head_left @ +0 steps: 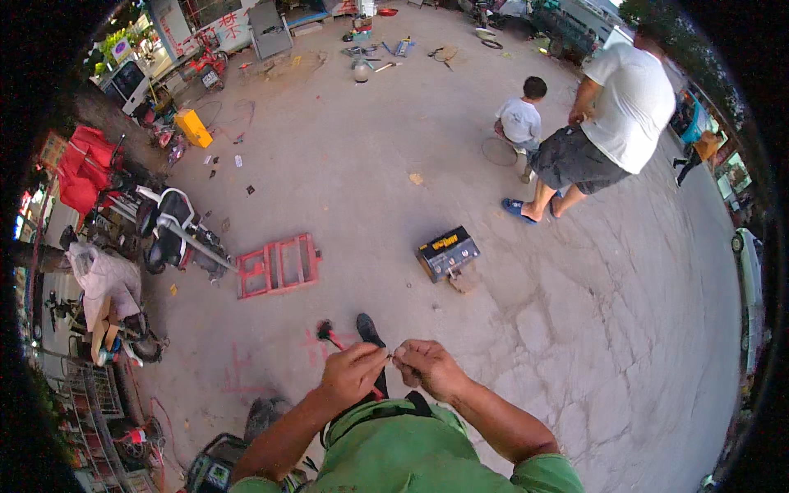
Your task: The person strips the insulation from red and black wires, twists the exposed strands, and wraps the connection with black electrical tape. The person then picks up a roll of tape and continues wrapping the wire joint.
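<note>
At 6 o'clock, the tiny slender item [392, 358] pinched between the bare left hand [353, 375] and bare right hand [429, 370] is too small to identify. The left hand partly hides the red-handled, black-headed tool [325, 331]. The lower edge cuts off the green cloth shirt [403, 456]. At 3 o'clock, the dark lens rim crops the white car [750, 287]. The scattered small tools [386, 66] at 12 o'clock lack distinguishable detail.

Left hand [353, 374] beside right hand [430, 368], frame [277, 267] ahead, left of box [448, 253]
</note>
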